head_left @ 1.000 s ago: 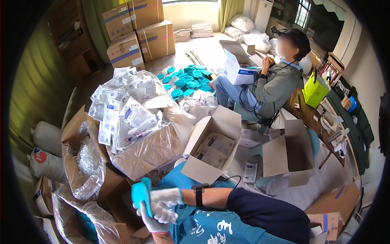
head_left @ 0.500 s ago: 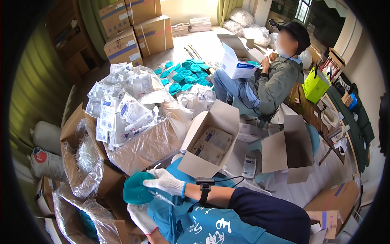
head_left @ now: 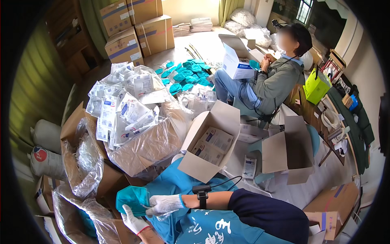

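Observation:
A teal cup-shaped face mask (head_left: 131, 199) is held in front of me, low and left of centre, close to my teal apron. My right hand (head_left: 165, 204), in a white knit glove, pinches its right edge. From below, my left hand (head_left: 134, 221), also gloved in white, has its fingers closed on the mask's lower edge. Something clear and thin shows under the right hand, too blurred to make out. Just left of the hands stands a plastic-lined carton (head_left: 107, 217) with teal masks (head_left: 87, 224) inside.
A plastic-lined carton heaped with white packets (head_left: 126, 110) stands ahead. Nearby, an open carton (head_left: 228, 122) holds flat packets. Another open carton (head_left: 300, 142) stands to the right. Teal masks (head_left: 189, 75) lie piled farther off. A seated co-worker (head_left: 280, 81) handles a teal mask beside a white box.
The mask has shifted slightly left and down, with my right hand lower. My left hand has come out from below and onto the mask. The co-worker's hands and mask have moved a little.

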The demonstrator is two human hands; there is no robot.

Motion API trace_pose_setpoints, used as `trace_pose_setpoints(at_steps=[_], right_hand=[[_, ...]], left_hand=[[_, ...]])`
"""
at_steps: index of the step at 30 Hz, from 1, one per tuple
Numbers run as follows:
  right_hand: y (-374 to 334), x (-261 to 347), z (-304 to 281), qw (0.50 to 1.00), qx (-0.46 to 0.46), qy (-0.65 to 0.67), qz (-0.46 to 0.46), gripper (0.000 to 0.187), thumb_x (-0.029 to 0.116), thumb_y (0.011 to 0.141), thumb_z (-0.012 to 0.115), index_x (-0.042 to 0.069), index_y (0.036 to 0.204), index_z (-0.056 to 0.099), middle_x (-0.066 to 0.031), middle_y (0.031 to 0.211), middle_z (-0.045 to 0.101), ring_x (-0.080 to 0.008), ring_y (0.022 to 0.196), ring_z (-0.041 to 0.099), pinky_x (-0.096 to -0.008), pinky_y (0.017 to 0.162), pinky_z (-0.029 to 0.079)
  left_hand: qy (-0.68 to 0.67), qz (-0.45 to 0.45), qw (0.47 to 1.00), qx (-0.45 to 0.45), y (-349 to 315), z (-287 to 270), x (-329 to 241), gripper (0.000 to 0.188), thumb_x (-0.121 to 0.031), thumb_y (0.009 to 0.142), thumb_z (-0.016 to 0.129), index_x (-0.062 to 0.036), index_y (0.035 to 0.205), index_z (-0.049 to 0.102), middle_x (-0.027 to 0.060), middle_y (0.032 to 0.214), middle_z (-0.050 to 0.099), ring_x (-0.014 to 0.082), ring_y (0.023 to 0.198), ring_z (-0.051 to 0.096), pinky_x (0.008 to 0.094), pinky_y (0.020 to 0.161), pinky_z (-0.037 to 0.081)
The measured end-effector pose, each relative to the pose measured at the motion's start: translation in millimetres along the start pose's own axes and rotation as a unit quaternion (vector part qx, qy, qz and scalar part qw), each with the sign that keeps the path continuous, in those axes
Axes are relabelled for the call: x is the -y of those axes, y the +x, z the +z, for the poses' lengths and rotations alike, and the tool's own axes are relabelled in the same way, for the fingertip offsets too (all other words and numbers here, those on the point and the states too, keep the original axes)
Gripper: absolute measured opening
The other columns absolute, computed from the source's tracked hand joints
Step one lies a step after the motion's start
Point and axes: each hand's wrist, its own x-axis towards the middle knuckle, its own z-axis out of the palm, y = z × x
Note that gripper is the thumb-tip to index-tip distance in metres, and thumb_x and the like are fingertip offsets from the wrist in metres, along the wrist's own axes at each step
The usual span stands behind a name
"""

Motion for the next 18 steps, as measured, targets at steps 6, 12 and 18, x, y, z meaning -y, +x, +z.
trace_pose_setpoints(at_steps=[6, 12, 18], right_hand=[[-6.9, 0.5, 24.4, 0.92, -0.121, -0.323, -0.186, 0.026, 0.03, 0.098, 0.061, 0.008, 0.109, 0.066, -0.0221, 0.102, 0.069, -0.0472, 0.092, 0.062, -0.0494, 0.076, 0.051], [21.7, -66.5, 8.7, 0.952, -0.156, -0.221, -0.141, 0.026, 0.028, 0.102, 0.058, 0.004, 0.108, 0.065, -0.008, 0.091, 0.065, -0.0263, 0.078, 0.062, -0.0376, 0.072, 0.052], [7.4, -21.5, 17.9, 0.931, -0.169, 0.322, -0.004, 0.027, 0.034, 0.106, 0.053, 0.011, 0.102, 0.066, 0.0033, 0.085, 0.066, -0.0054, 0.057, 0.042, -0.0211, 0.046, 0.03]], left_hand=[[-0.122, -0.262, 0.956, 0.043, 62.9, -55.7, 45.3, 0.042, -0.049, 0.107, 0.04, -0.0148, 0.099, 0.064, 0.0019, 0.093, 0.066, 0.0192, 0.081, 0.062, 0.0348, 0.073, 0.052], [-0.372, -0.227, 0.897, 0.078, 86.6, -92.7, 90.5, 0.045, -0.046, 0.105, 0.04, -0.0213, 0.068, 0.045, -0.0052, 0.052, 0.035, 0.014, 0.041, 0.034, 0.0314, 0.042, 0.028], [-0.168, -0.144, 0.96, -0.17, 59.7, -44.5, 78.3, 0.04, -0.046, 0.103, 0.049, -0.0174, 0.076, 0.052, -0.0034, 0.061, 0.044, 0.0159, 0.052, 0.046, 0.0351, 0.048, 0.04]])
